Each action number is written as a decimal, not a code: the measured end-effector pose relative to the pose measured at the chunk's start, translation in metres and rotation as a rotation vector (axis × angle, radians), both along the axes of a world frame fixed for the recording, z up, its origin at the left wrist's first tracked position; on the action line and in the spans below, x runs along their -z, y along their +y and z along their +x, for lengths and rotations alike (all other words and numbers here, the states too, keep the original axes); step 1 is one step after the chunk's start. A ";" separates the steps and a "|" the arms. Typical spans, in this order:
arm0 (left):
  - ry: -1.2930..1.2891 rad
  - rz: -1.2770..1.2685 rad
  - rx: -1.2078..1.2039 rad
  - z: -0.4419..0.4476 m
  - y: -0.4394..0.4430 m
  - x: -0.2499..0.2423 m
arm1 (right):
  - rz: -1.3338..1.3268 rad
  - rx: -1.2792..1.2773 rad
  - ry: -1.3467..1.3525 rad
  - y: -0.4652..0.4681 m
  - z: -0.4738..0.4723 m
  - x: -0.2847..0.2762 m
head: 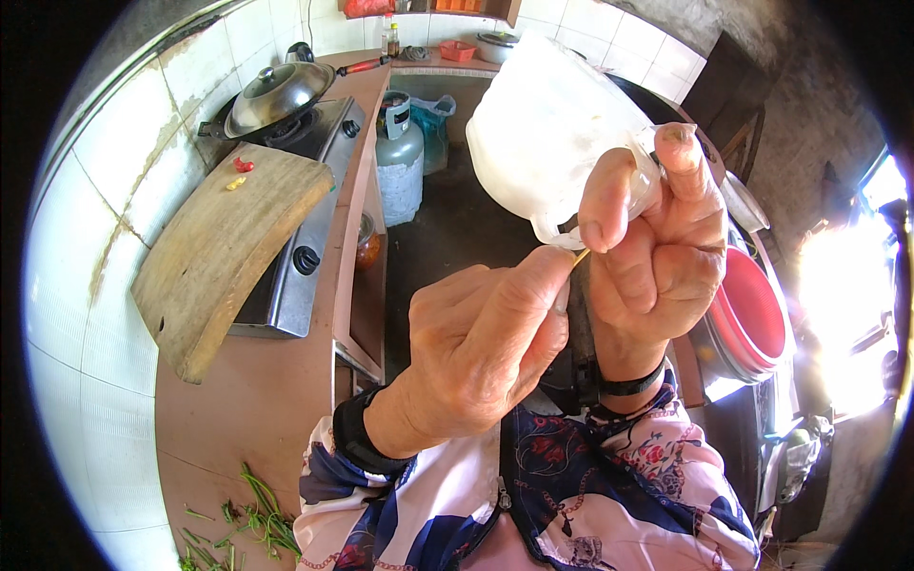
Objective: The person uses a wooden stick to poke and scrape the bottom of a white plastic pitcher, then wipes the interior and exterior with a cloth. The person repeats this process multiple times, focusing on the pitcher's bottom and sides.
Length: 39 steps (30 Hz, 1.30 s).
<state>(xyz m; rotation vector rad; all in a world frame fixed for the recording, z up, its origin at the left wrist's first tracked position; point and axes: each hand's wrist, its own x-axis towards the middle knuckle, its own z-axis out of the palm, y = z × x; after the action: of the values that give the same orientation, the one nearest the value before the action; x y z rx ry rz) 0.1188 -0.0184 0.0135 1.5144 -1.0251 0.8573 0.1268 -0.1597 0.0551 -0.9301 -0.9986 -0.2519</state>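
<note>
Raised in front of me is a whitish translucent plastic container [553,132], tilted, with a small looped part at its lower edge. The fingers of my right hand [653,243] grip its near side. My left hand [489,335] is just below and to the left, thumb and forefinger pinching a thin yellow strand or stick [582,257] against the looped part. The container's inside is overexposed, so its contents cannot be told.
On the left, a thick wooden board [235,250] bearing red and yellow bits lies over a gas stove [296,264]. A lidded wok [278,100] sits behind it. Cut greens [260,514] lie on the counter. A gas cylinder [400,157] stands beyond; a red basin [757,307] is at right.
</note>
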 end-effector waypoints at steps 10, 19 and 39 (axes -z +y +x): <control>0.014 0.035 -0.022 -0.002 0.001 -0.001 | -0.013 0.057 -0.099 0.000 0.004 0.004; 0.037 0.026 -0.009 -0.001 0.002 0.000 | -0.035 0.067 -0.073 -0.004 0.003 0.004; 0.042 0.039 0.022 0.001 0.006 0.003 | -0.008 -0.025 -0.087 -0.011 0.007 -0.002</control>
<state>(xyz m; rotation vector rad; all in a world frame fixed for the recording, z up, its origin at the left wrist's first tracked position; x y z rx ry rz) 0.1198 -0.0122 0.0109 1.5452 -1.0309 0.7914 0.1339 -0.1708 0.0571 -0.9191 -1.0914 -0.2695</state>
